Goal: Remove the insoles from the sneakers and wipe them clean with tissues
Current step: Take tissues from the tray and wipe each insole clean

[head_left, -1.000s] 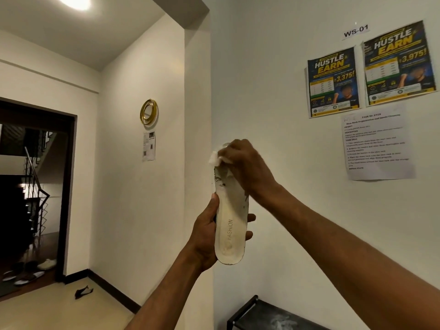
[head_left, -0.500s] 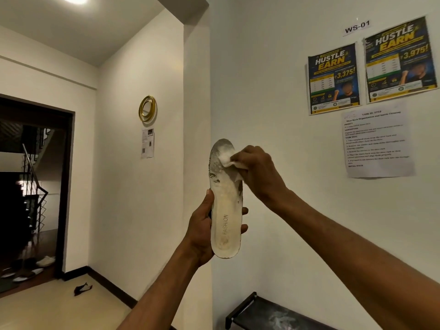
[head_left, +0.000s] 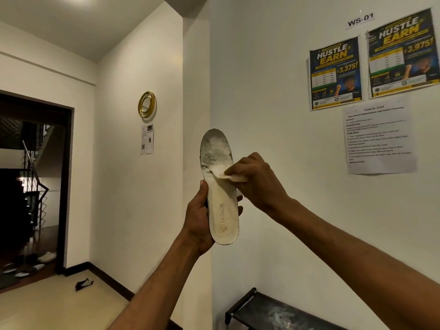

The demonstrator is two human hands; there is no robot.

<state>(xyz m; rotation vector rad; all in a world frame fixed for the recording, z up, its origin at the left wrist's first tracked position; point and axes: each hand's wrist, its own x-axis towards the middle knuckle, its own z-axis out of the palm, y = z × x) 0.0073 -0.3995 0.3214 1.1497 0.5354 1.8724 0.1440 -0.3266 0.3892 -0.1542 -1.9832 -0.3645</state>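
Insole [head_left: 220, 198] upright in our left hand [head_left: 197, 225], heel gripped, so our right hand [head_left: 256, 182] can press the pinched tissue [head_left: 232, 176] against its grimy face.

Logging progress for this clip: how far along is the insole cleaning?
Done: one insole is out, held upright by the left hand. In hand: the right hand presses a tissue on its middle. Left: grey grime at the toe end.

I note the insole [head_left: 221, 210] has a matt, cloth-like cream face, grey and scuffed toward the toe; the tissue [head_left: 235, 177] is soft, crumpled white paper. The wall ring [head_left: 140, 106] looks like polished gold metal, and the posters [head_left: 335, 72] are glossy paper.
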